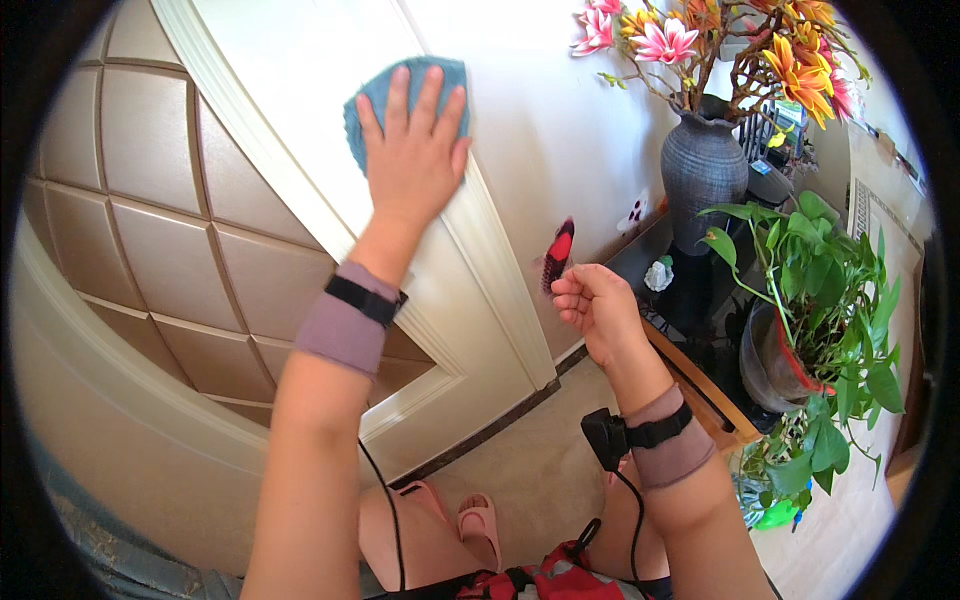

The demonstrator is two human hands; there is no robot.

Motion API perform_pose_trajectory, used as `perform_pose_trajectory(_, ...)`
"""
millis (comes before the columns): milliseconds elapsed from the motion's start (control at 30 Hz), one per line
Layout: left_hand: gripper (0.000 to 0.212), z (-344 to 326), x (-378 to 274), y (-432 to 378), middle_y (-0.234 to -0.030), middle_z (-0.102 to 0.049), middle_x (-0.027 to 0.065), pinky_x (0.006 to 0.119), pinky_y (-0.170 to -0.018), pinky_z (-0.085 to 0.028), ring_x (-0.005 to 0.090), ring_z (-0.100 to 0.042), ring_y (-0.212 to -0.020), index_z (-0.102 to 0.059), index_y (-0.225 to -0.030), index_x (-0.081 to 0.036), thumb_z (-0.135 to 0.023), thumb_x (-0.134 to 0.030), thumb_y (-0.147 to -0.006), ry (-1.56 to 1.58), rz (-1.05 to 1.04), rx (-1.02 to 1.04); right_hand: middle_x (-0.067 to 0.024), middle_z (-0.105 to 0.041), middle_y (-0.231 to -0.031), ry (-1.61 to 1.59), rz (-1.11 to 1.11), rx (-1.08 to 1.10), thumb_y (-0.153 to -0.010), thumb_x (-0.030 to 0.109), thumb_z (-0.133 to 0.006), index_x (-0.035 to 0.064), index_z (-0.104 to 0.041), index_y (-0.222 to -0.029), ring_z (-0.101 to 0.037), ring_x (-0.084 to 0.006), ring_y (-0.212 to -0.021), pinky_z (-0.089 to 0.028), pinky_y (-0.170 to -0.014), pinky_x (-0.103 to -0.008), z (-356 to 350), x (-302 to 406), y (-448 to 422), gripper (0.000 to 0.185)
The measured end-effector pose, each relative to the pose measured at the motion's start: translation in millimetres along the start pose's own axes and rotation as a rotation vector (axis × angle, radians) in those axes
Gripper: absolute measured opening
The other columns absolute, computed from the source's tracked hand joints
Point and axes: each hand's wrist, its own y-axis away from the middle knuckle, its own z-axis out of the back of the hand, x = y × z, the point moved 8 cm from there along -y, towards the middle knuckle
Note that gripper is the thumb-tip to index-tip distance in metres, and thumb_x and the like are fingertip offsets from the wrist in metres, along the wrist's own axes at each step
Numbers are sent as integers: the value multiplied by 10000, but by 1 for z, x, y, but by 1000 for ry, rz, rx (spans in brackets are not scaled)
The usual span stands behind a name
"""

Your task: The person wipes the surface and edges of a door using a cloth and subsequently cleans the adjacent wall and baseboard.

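Observation:
My left hand [416, 150] lies flat, fingers spread, on a blue-grey cloth [364, 112], pressing it against the white moulded frame [480, 255] beside a padded beige wall panel [154, 142]. To the right, my right hand [600, 304] is raised with its fingers curled in front of the wall. Just behind its fingertips is a red and black fish picture [559, 251] on the wall. Whether those fingers hold anything cannot be made out.
A black-topped stand [694, 322] at the right bears a dark ribbed vase [705, 169] of pink and orange flowers, a white ornament [659, 276] and a potted trailing plant [776, 360]. Black cables hang from both wrist straps. Dark skirting [480, 435] edges the floor.

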Motion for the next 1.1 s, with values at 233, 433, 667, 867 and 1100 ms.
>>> perform_pose_trajectory(233,623,-35,-75,102,-1549,-378,34,715,-1092,-138,346,-308,-1424,-546,-1378,-220,-703,-344,-788,98,16,182,-69,-687,-832,0,-4,5,-934,201,-569,62,-620,-922,-638,-142,-683,-522,-624,-278,-2,-1,2,149)
perform_pose_trajectory(433,574,-59,-126,182,-1575,-343,24,682,-1103,-147,284,-289,-1449,-494,-1423,-188,-614,-299,-873,67,-74,313,-66,-692,-831,-2,1,5,-940,203,-570,66,-623,-922,-638,-134,-673,-520,-614,-267,-3,2,4,148)
perform_pose_trajectory(667,630,-78,-176,256,-1644,-189,27,483,-1201,-100,203,-162,-1515,-337,-1524,-112,-453,-169,-908,181,-248,587,-78,-712,-852,-2,6,27,-967,191,-551,59,-634,-948,-664,-138,-689,-530,-614,-263,-1,6,6,157)
perform_pose_trajectory(867,470,-76,-208,325,-1564,-357,90,389,-1207,-217,215,-259,-1479,-510,-1391,-50,-416,-130,-937,523,-480,759,-66,-693,-817,-12,11,25,-945,195,-573,61,-623,-933,-641,-129,-670,-511,-587,-255,0,5,6,144)
perform_pose_trajectory(1100,378,-47,-180,312,-1324,-602,138,493,-1139,-322,293,-521,-1292,-641,-1209,-54,-532,-25,-849,876,-60,725,-55,-707,-840,24,7,27,-963,213,-555,79,-638,-925,-649,-126,-707,-516,-635,-263,-5,3,9,162)
